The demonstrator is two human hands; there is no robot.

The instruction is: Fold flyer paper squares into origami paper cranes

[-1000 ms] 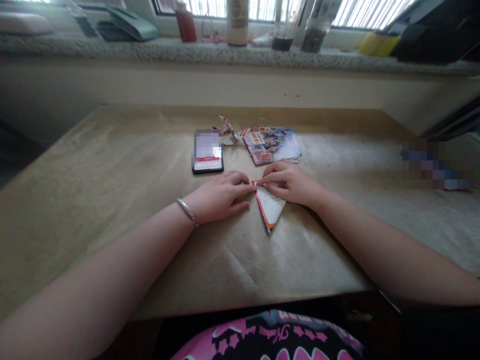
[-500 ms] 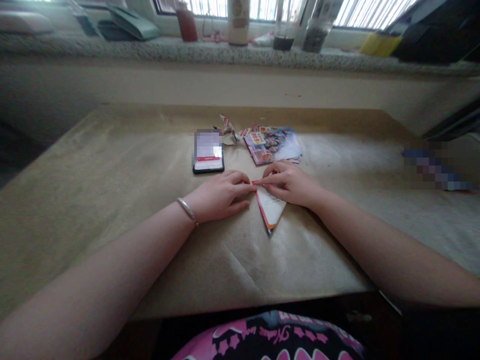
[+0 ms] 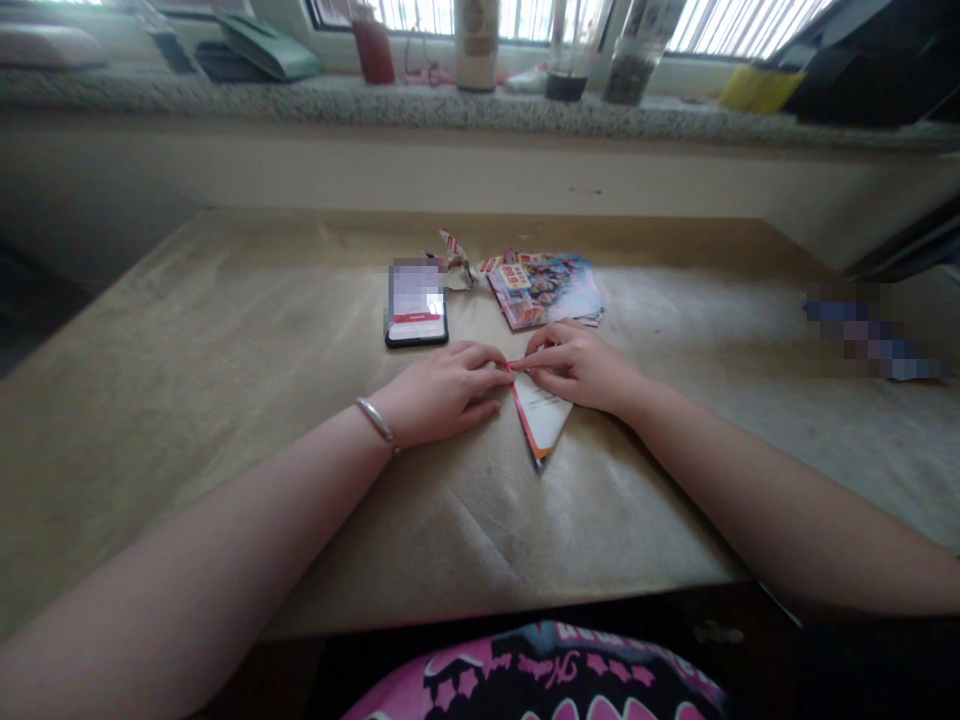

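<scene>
A folded piece of paper (image 3: 541,420), white with orange edges and pointed toward me, lies on the brown paper-covered table (image 3: 225,400). My left hand (image 3: 442,390), with a silver bracelet on the wrist, rests on the table with its fingertips pinching the paper's upper left corner. My right hand (image 3: 577,365) lies over the paper's top edge, fingers curled and pressed on it. The fingertips of both hands meet at that corner.
A black phone (image 3: 416,305) lies just beyond my left hand. A stack of colourful printed leaflets (image 3: 546,288) and a crumpled paper scrap (image 3: 457,262) lie behind my right hand. Bottles and jars (image 3: 475,40) line the stone windowsill at the back.
</scene>
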